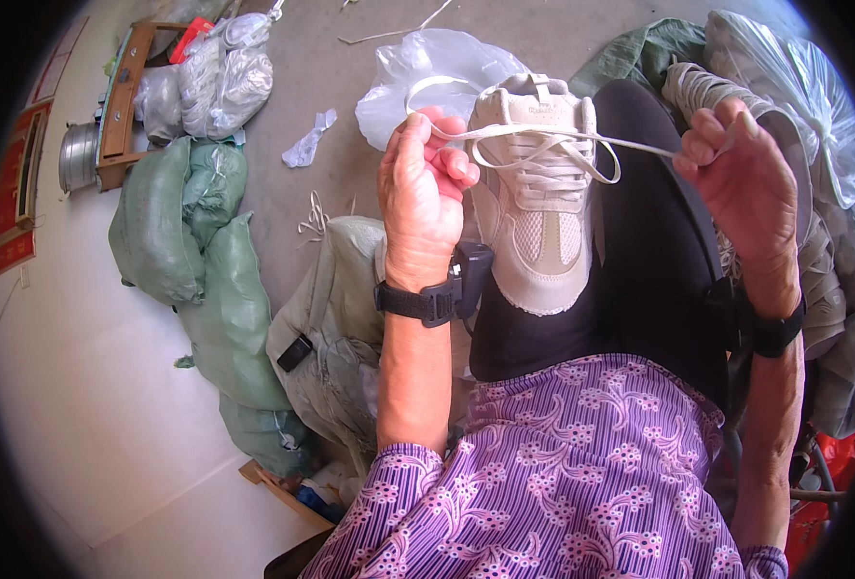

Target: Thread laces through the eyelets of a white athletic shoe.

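Both grips pinched on white lace ends [630, 145], left hand [423, 193] and right hand [741, 183] flanking beige sneaker [538, 212] on lap.

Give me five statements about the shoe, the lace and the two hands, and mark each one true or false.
1. The shoe rests on the person's lap. True.
2. The left hand is empty. False: it pinches the lace near the shoe's top.
3. The right hand pulls a lace end out to the side. True.
4. The shoe is black. False: it is pale beige with mesh panels.
5. Both wrists carry dark bands. True: one shows on the left wrist, one on the right.
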